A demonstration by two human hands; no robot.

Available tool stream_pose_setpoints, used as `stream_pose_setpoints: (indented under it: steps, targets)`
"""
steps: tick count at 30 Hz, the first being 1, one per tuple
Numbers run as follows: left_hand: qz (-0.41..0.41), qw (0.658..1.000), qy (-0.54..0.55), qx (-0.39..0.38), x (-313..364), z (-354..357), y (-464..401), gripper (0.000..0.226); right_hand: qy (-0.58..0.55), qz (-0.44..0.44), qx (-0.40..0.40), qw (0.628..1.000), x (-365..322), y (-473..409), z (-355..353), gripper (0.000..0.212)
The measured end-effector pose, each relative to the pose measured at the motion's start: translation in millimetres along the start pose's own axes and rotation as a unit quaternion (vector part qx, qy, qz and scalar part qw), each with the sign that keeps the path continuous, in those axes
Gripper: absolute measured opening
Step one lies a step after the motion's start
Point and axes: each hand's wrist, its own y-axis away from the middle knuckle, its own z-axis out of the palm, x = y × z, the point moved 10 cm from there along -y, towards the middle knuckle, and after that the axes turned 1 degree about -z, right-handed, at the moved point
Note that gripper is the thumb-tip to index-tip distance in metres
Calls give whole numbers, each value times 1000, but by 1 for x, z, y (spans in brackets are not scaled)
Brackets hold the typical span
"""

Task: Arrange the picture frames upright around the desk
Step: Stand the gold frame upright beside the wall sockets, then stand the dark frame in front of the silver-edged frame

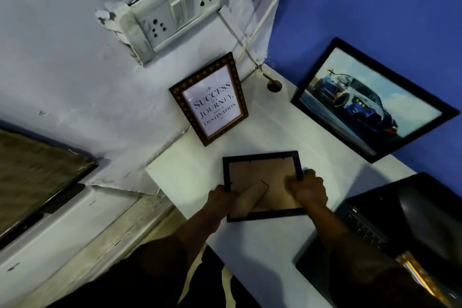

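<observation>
White counter [262, 132] in a corner, pale wall on one side, blue wall [387, 7] on the other. Far to the left of our hands we see a dark flat screen [37, 182] on a white ledge, only partly in view. Up and left of the hands, a socket and switch plate [172, 12] on the pale wall, cables running down from it toward the counter.

Our left hand [221, 199] grips the left edge of a black frame [262, 185]; our right hand [308, 189] grips its right edge. Both hands closed on it. Frame shows its brown backing toward us, with the fold-out stand [252, 195] sticking out between the hands. Frame is over the counter; we cannot tell if its lower edge touches.

Just beyond the hands, a gold-patterned frame [210, 99] with a "Success is a journey" print stands upright against the pale wall. Beyond and right of the right hand, a larger black frame with a car picture [370, 100] leans on the blue wall. Right of the right hand, an open laptop [400, 220]. Near the right forearm, a gold frame corner [417, 272] at the picture's lower right, mostly cut off.
</observation>
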Motion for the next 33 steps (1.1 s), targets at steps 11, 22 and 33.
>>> stream_pose_setpoints:
  steps: [11,22,33]
  targets:
    - [55,998,-30,20,4,10,30,97,-145,-95,-83,981,-9,7,-26,25]
    - [373,846,-342,170,68,14,129,83,-232,-184,-61,953,-77,76,-91,13]
    - [623,695,-227,278,126,-28,270,24,-442,-214,47,870,-86,201,-191,27]
